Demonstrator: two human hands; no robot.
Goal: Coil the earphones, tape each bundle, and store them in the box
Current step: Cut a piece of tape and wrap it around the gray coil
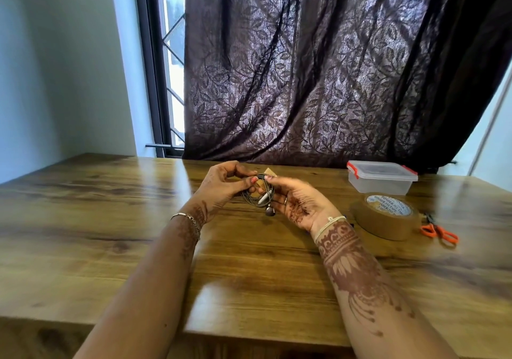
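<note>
Both hands hold a coiled grey earphone bundle (pixel 259 194) above the middle of the wooden table (pixel 116 220). My left hand (pixel 224 185) pinches the coil's left side with thumb and fingers. My right hand (pixel 297 202) grips its right side, and a piece of brown tape (pixel 270 172) sticks up by its fingertips at the coil's top. A white plug and a dark earbud (pixel 269 211) hang from the coil's lower edge. The clear plastic box (pixel 381 177) with red clips stands at the right rear, its lid on.
A roll of brown packing tape (pixel 385 216) lies flat just right of my right wrist. Orange-handled scissors (pixel 439 231) lie beyond it, near the table's right side. A dark patterned curtain (pixel 318 67) hangs behind the table's far edge.
</note>
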